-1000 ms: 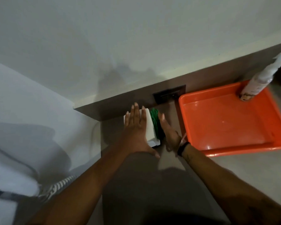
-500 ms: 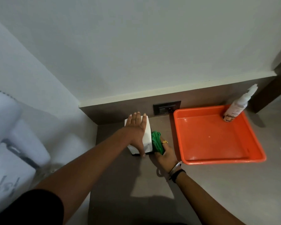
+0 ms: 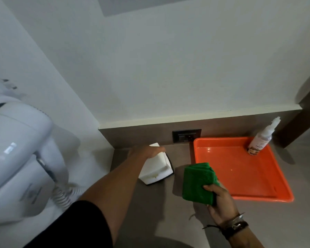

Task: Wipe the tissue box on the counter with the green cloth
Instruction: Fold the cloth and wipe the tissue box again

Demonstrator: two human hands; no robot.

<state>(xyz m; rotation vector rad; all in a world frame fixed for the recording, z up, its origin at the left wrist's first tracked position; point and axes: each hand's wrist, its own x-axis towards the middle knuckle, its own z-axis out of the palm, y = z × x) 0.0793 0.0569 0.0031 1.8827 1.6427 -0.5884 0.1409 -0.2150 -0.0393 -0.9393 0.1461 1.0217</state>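
**Box handling: light, will skid if not pinned**

While the left hand rests on the far top of the tissue box, the box sits tilted on the counter near the back corner. It's likely light and easily dented (cardboard, probably), so brace the top and don't squeeze. Right hand clenches the folded green cloth, soft and apart from the box.

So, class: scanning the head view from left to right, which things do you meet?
Wall hair dryer → tissue box → green cloth → orange tray → spray bottle.
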